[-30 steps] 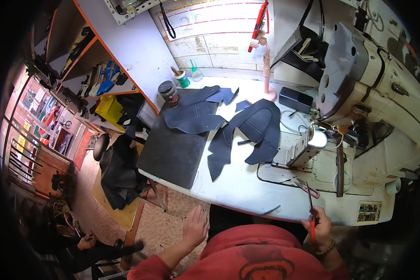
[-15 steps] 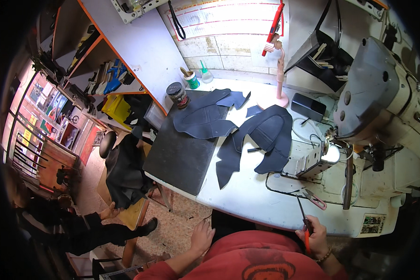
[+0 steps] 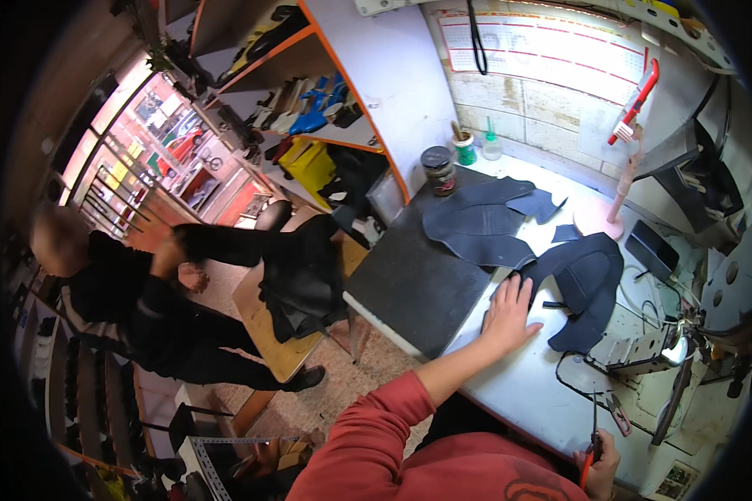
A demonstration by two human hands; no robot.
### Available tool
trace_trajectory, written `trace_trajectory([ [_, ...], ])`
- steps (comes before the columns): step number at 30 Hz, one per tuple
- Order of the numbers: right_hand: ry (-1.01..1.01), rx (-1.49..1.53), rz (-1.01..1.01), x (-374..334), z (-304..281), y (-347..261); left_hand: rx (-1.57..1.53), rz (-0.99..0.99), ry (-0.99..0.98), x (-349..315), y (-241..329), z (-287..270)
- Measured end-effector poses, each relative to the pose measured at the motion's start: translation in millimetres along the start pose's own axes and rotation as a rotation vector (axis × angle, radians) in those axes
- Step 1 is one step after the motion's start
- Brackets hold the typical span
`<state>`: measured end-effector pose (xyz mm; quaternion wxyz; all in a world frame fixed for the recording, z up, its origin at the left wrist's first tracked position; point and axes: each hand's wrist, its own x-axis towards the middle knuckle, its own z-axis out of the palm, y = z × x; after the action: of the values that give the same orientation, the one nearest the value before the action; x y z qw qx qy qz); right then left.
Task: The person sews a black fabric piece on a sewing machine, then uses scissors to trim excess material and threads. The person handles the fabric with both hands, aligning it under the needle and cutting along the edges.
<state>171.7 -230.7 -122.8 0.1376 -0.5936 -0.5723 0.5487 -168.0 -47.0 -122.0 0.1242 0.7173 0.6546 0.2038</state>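
My left hand (image 3: 508,319) reaches across the white tabletop. Its fingers are spread and stretched out, with the tips at the left edge of a dark cut leather-like piece (image 3: 589,275). Whether they press on it I cannot tell. A second dark piece (image 3: 476,219) of similar shape lies farther off, partly on a black mat (image 3: 426,292). By the table's front edge, my right hand (image 3: 603,468) is closed around scissors (image 3: 594,438) with orange-red handles, blades pointing away from me. Small pink-handled snips (image 3: 619,415) lie just beyond them.
A sewing machine (image 3: 643,351) takes up the table's right side. A pink lamp stand (image 3: 610,209), a black box (image 3: 652,249), a dark jar (image 3: 439,171) and a green tub (image 3: 464,149) stand behind the pieces. At left, another person (image 3: 142,309) handles black material (image 3: 301,275) over a wooden bench (image 3: 267,355).
My left hand has gone from beside my body up onto the table by the dark piece. My view has swung left. The other person has raised an arm with some black material.
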Motion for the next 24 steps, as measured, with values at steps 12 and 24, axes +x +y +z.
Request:
trace_trajectory([
  [12, 0.372, -0.143, -0.314, 12.0, 2.2, -53.3, -0.011, -0.056, -0.114, 49.3, -20.1, 0.0],
  [24, 0.37, -0.199, -0.313, 14.4, 6.0, -50.7, 0.303, 0.501, 0.371, 17.6, 1.4, -54.4],
])
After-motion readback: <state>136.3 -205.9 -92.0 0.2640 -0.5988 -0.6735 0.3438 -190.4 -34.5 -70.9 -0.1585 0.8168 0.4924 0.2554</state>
